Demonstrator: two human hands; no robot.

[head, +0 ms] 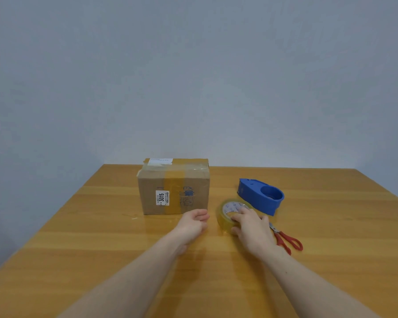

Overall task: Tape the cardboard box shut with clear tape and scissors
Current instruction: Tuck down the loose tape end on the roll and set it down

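A brown cardboard box (174,187) stands upright near the table's far edge, its flaps down, old tape strips and a white label on its front. To its right a roll of clear tape (228,213) lies flat on the table. My right hand (251,228) rests over the roll, fingers on its top and thumb at its near side. My left hand (193,222) hovers just in front of the box's right corner, fingers loosely curled around nothing. Red-handled scissors (288,239) lie right of my right hand, their blades partly hidden behind it.
A blue tape dispenser (260,195) without a roll sits behind the tape, right of the box. The wooden table (101,249) ends against a plain grey wall.
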